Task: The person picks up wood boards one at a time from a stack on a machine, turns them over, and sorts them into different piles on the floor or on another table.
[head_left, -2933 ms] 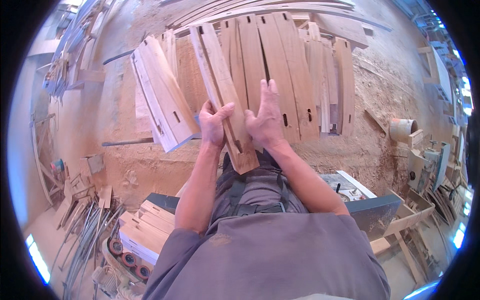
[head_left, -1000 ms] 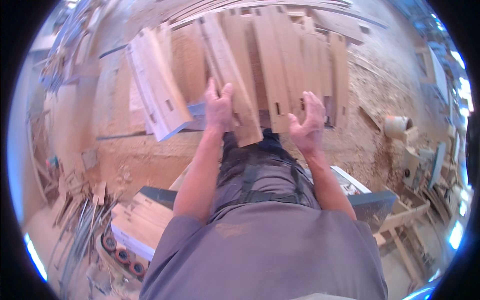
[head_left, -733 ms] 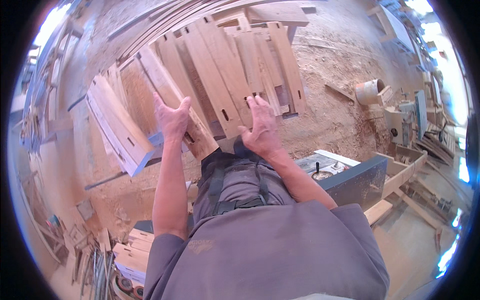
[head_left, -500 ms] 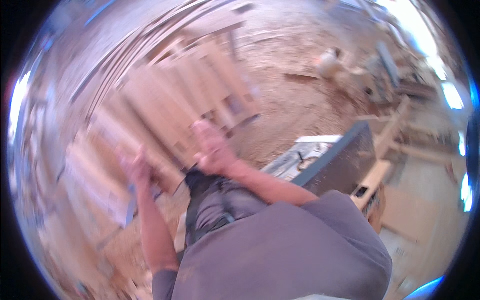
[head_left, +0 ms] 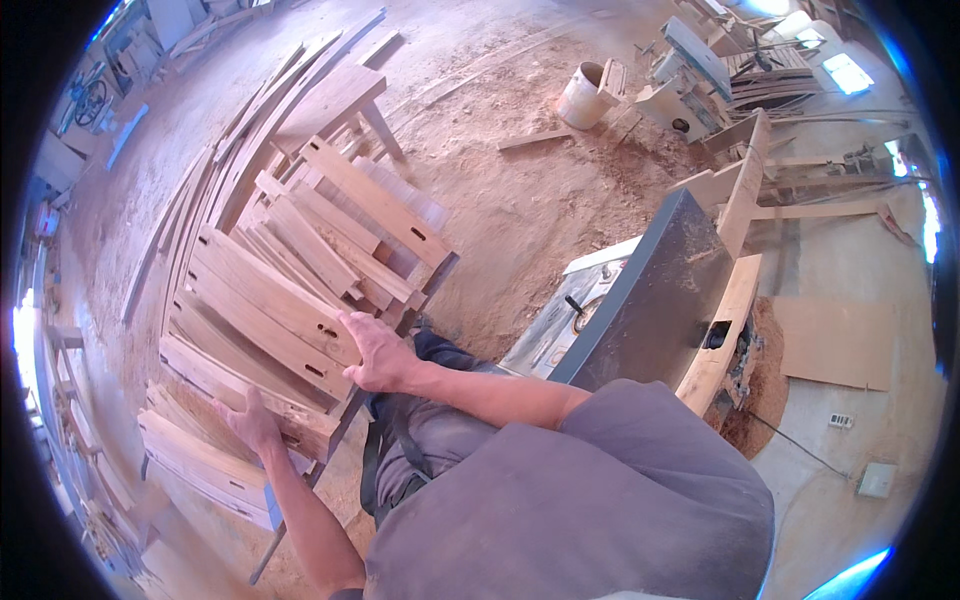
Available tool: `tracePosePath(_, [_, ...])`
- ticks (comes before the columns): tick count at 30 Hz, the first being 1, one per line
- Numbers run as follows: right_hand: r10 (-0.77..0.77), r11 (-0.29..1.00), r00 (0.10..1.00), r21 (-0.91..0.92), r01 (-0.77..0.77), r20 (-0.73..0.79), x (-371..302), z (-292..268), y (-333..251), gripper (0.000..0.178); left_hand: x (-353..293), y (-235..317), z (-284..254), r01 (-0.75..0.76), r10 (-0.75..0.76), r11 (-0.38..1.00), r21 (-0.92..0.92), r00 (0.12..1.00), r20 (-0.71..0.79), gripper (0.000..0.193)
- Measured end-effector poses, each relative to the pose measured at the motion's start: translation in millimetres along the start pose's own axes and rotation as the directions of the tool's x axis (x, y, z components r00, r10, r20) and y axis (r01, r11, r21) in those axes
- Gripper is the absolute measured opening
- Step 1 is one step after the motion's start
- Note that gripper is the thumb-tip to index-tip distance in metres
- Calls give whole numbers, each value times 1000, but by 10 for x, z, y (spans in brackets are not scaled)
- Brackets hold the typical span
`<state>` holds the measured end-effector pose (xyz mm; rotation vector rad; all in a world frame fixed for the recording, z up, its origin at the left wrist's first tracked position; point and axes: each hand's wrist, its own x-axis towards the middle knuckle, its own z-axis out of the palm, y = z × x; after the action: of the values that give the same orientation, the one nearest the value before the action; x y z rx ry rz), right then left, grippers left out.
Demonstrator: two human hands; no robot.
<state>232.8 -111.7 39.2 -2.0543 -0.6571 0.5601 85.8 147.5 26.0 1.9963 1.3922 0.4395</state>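
Slotted wooden boards are stacked side by side in a low pile to my front left. At the near end of these boards, my right hand is closed around the end of a board, its thumb nearer me. Further left, my left hand grips another wooden board near its close end; its fingers partly hide that end. Loose narrower strips lie between the boards, and one slotted board rests across the far right of the pile.
Beside my right arm stands a machine with a dark upright panel and a metal bed. A white bucket stands farther off on the sawdust-covered floor. A small wooden bench and long planks lie behind the pile.
Both hands, blurred and over the pile before, now rest on board ends. My right hand has shifted left and down in the view, my left hand down. The view has steadied.
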Motion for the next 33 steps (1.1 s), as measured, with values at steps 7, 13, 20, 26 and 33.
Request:
tracePosePath(7, [-20, 983, 998, 183, 30, -52, 26, -89, 37, 101, 7, -40, 16, 0, 0, 999, -41, 1000, -3, 102])
tracePosePath(13, [279, 858, 919, 501, -109, -278, 13, -453, 368, 98, -8, -75, 51, -13, 13, 999, -40, 1000, 3, 99])
tracePosePath(20, [545, 561, 669, 813, 158, -506, 86, -1178, 879, 102, 66, -359, 94, -191, 191, 981, 32, 981, -22, 91])
tracePosePath(26, [566, 610, 721, 792, -40, -399, -159, -1079, 1014, 94, -128, 75, -97, -65, 66, 998, 22, 994, -92, 83])
tracePosePath(33, [414, 741, 907, 608, -286, -78, -443, -650, 866, 73, -136, 144, -96, -21, 22, 1000, 15, 992, -125, 89])
